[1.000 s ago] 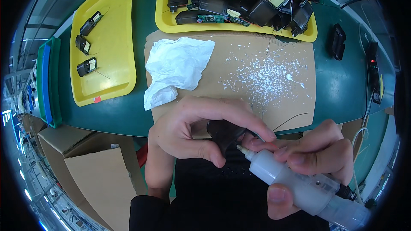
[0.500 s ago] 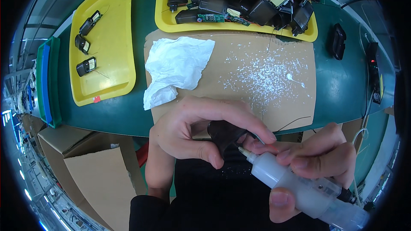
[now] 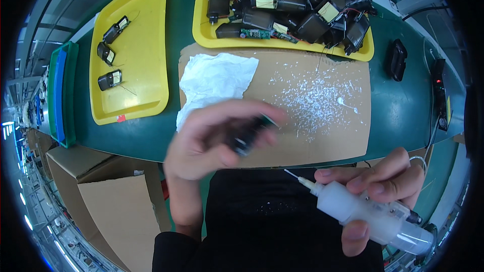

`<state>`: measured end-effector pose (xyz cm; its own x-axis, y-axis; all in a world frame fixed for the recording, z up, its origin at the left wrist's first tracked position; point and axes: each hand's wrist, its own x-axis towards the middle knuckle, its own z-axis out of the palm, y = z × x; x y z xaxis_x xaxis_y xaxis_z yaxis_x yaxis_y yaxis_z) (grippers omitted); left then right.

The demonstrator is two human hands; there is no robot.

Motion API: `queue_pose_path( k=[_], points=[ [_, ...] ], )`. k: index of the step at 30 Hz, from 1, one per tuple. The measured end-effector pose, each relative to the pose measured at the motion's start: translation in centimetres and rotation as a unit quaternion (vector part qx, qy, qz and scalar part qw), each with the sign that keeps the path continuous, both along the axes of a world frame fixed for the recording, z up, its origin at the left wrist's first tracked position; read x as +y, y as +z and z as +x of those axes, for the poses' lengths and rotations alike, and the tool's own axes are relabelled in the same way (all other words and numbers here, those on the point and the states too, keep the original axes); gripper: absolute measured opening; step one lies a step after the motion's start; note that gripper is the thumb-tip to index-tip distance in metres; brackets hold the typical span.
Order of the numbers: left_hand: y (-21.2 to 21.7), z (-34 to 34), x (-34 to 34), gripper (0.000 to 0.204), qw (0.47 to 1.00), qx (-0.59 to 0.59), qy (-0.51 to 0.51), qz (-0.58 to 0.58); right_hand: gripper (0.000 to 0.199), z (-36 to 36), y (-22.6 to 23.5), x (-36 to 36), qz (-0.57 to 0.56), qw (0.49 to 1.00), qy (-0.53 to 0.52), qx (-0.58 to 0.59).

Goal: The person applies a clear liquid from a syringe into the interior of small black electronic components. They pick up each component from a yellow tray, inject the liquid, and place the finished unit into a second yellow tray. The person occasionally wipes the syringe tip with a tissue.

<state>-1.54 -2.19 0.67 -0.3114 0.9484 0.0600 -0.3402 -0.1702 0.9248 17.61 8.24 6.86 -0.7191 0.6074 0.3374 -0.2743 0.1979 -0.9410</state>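
At frame centre the blurred left hand (image 3: 212,138) grips a small black part (image 3: 245,133); lower right, the right hand (image 3: 378,196) holds a white glue dispenser (image 3: 363,211) over the cardboard sheet (image 3: 312,100).

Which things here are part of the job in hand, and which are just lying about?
In hand:
left hand holding a small black part
right hand holding a white glue dispenser
cardboard mat

Lying about:
white tissue
two yellow trays of black parts
green bin
cardboard box

Green bench (image 3: 403,106): trays (image 3: 146,78), cardboard sheet (image 3: 322,136).
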Motion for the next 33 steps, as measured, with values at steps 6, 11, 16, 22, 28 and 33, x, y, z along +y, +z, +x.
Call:
queue_pose_path(
  k=[6,11,16,22,28,33],
  points=[
    [4.7,-8.5,-2.9,0.042,0.765,0.559,0.271,-0.17,0.036,0.8,-1.4,0.9,0.009,0.999,-0.038,0.005],
    [5.3,-9.9,1.0,0.032,0.686,0.657,0.284,-0.129,0.034,0.9,-1.8,1.2,0.005,0.999,-0.039,0.011],
    [1.6,-7.1,7.9,0.035,0.692,0.676,0.182,-0.175,0.031,0.9,-1.5,0.6,-0.017,0.998,-0.064,0.021],
    [0.7,-5.3,9.8,0.035,0.759,0.595,0.193,-0.18,0.03,1.2,-1.6,0.6,-0.031,0.996,-0.08,0.03],
    [1.2,-5.4,8.5,0.032,0.859,0.445,0.25,-0.028,0.03,1.2,-1.8,0.7,-0.028,0.997,-0.061,0.024],
    [2.6,-6.1,5.7,0.042,0.979,0.062,0.183,0.059,0.031,1.1,-1.7,0.9,-0.015,0.998,-0.055,0.001]
  ],
)
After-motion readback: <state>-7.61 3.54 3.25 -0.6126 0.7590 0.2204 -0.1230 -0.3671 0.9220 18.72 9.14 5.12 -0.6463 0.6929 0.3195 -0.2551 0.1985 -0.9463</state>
